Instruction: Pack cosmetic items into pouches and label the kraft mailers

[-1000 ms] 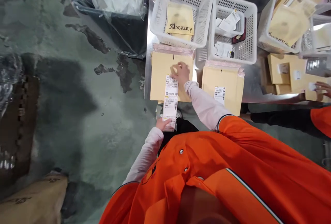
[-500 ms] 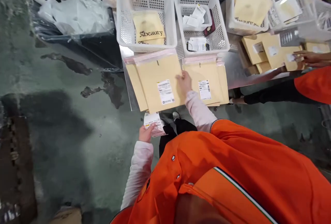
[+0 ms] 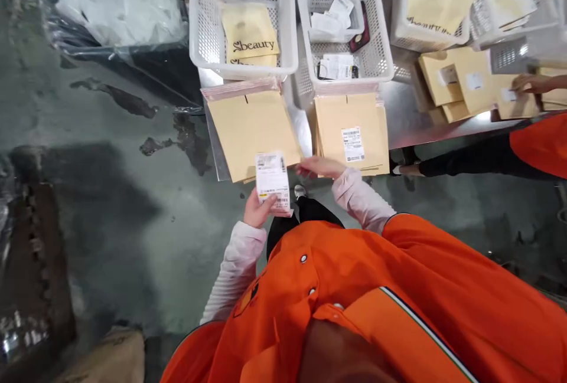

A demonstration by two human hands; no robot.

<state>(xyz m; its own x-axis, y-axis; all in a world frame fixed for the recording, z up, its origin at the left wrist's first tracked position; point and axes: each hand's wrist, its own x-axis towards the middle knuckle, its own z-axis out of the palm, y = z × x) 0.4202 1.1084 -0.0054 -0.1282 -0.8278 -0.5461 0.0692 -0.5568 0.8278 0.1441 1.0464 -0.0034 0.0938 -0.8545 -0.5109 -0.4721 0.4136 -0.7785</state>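
White barcode labels (image 3: 271, 182) sit clamped in the left hand (image 3: 258, 209), while the open right hand (image 3: 319, 167) lies beside a tan envelope (image 3: 250, 132).

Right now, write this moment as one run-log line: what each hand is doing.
left hand: holds barcode labels | right hand: empty, at edge of labelled kraft envelope stack

We see two white plastic baskets (image 3: 241, 70) at 12 o'clock on the steel counter (image 3: 398, 111), and the left one holds a yellow "beauty" envelope (image 3: 250, 32). At 2 o'clock, the hand of a co-worker (image 3: 527, 83) rests on other yellow envelopes (image 3: 469, 82). At 11 o'clock stands a black bin (image 3: 163, 70) with white plastic sheets (image 3: 119, 5). The wet concrete floor (image 3: 110, 212) lies at 9 o'clock.
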